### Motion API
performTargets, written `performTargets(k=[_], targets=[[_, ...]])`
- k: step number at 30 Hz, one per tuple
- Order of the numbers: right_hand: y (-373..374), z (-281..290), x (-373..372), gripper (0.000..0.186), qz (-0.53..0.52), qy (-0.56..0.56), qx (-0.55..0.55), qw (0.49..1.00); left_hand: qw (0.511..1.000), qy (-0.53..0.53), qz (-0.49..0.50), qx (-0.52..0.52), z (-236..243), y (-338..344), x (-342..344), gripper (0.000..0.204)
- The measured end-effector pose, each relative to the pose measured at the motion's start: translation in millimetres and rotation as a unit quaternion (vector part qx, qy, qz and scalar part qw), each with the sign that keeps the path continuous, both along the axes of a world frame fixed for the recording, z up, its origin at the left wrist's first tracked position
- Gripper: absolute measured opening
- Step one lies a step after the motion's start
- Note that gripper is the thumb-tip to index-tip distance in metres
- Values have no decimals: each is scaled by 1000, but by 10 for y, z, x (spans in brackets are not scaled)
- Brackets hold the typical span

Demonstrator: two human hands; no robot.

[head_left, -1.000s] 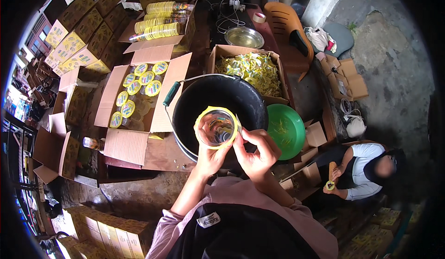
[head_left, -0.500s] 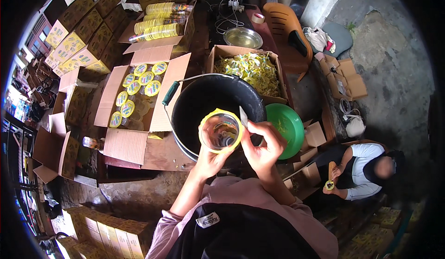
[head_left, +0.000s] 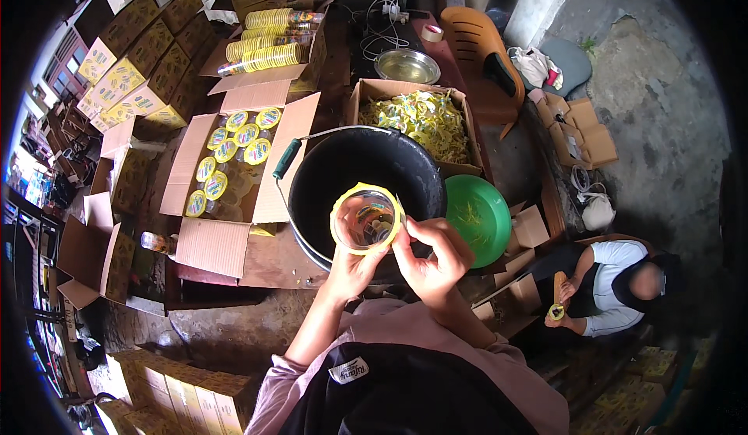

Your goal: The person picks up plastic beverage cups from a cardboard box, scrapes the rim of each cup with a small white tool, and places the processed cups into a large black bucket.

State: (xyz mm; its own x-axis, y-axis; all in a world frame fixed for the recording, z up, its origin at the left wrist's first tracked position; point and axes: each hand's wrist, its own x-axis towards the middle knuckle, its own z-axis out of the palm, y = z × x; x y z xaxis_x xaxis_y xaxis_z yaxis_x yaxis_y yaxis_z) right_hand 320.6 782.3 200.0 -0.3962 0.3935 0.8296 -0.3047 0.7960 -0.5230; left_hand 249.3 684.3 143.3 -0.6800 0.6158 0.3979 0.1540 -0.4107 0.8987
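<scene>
My left hand is wrapped round a clear plastic cup with a yellow rim, its mouth facing up at me. My right hand pinches a small blade, seen nearly edge-on against the right side of the cup's rim. Much of the blade is hidden by the fingers. Both hands are over the near edge of a black bucket with a green-gripped wire handle. To the left, an open carton holds several cups with printed yellow lids.
A green basin with yellow shreds stands right of the bucket. Behind it is a carton of yellow strips. Stacked cups fill a box at the back, near a metal bowl. A co-worker sits at the right, holding a cup.
My right hand has moved slightly left and down, bringing the blade from beside the cup to its rim. The blade has turned nearly edge-on. The cup has shifted a little left.
</scene>
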Motion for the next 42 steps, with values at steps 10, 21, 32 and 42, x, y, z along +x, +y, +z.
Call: performTargets(k=[10, 21, 32, 42], targets=[[37, 32, -67, 24, -10, 13, 27, 999, 999, 23, -1, -40, 45, -85, -16, 67], [144, 43, -7, 21, 64, -7, -11, 998, 996, -17, -88, -20, 41, -145, -2, 74], [1, 45, 143, 18, 49, -23, -77, 996, 989, -57, -121, 59, 14, -74, -41, 69], [-75, 35, 123, 18, 15, -1, -20, 1000, 993, -56, -90, 58, -45, -35, -26, 69]])
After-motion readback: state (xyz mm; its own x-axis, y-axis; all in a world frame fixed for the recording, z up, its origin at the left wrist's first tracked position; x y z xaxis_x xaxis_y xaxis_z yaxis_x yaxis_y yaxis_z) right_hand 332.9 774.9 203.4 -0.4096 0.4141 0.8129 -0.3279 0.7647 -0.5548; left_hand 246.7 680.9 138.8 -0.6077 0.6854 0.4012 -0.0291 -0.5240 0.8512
